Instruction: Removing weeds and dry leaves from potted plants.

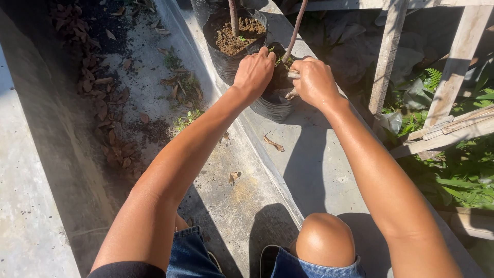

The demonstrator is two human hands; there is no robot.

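My left hand (254,72) rests on the near rim of a black plastic grow bag (275,105) filled with soil, fingers curled over the edge. My right hand (315,81) sits on the same bag's right side, closed around a pale stick-like thing (294,75) that pokes out toward the left hand. A thin reddish stem (295,32) rises from this bag. Behind it stands a second black bag (226,56) of brown soil (237,37) with another stem (234,18).
Both bags stand on a concrete ledge (309,164). A concrete gutter (134,103) with dry leaves and small weeds runs on the left. Wooden slats (458,62) and green ferns (463,175) lie to the right. My knee (324,239) is at the bottom.
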